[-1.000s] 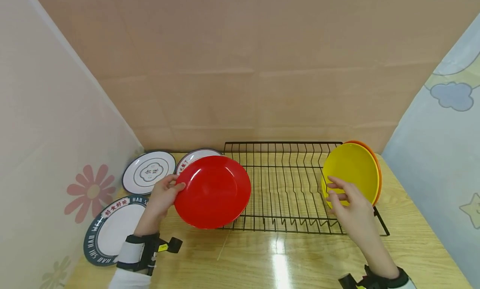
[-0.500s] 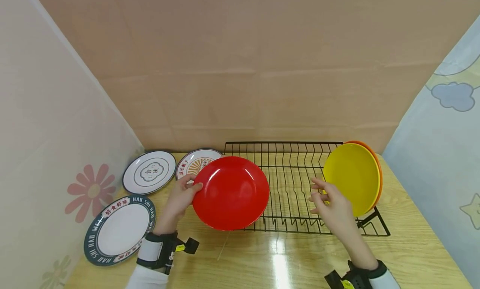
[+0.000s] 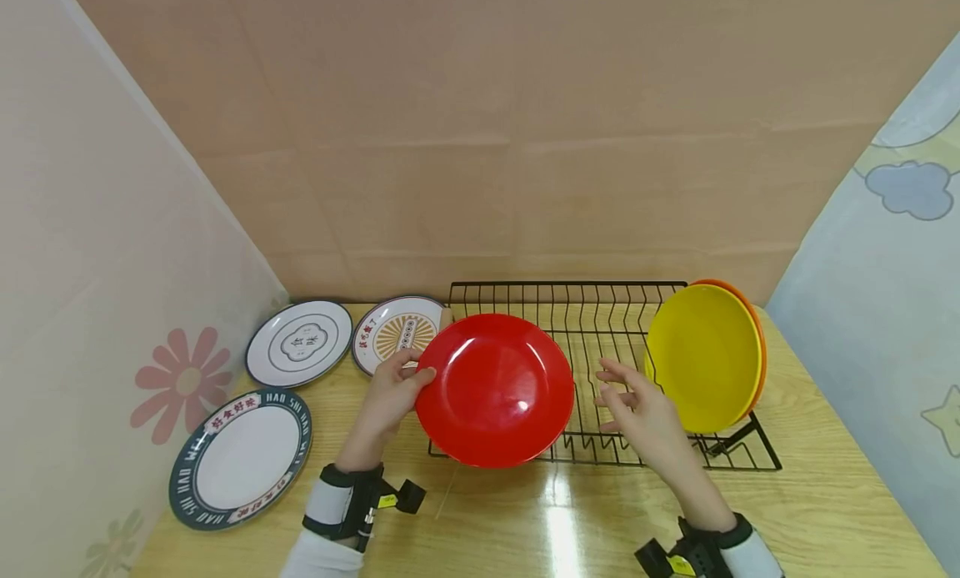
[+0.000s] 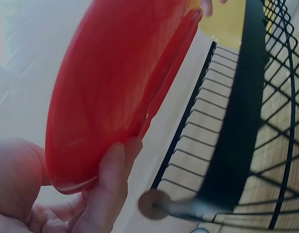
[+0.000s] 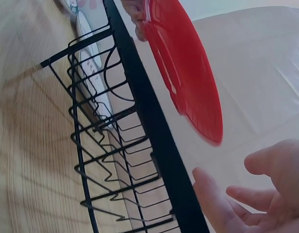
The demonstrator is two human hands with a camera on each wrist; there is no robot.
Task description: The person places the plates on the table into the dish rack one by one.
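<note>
My left hand [image 3: 390,399] grips the left rim of a red plate [image 3: 495,390], thumb on its upper face and fingers beneath. The plate is held above the left half of a black wire dish rack [image 3: 600,457]; the left wrist view shows the red plate [image 4: 110,92] tilted above the rack. To the plate's right, my right hand [image 3: 645,415] hovers over the rack with parted fingers, holding nothing. In the right wrist view a gap separates the right hand [image 5: 256,194] from the red plate [image 5: 188,73]. A yellow plate [image 3: 701,357] stands in the rack's right end, before an orange plate [image 3: 761,344].
Three patterned plates lie on the wooden table at left: a white plate with a grey emblem [image 3: 300,344], a white plate with a sunburst [image 3: 397,332] and a larger dark-rimmed plate [image 3: 243,461]. A brown back wall [image 3: 495,144] rises behind the rack.
My left hand has carried the red plate rightward over the rack, uncovering the sunburst plate. The right hand has moved left, away from the yellow plate.
</note>
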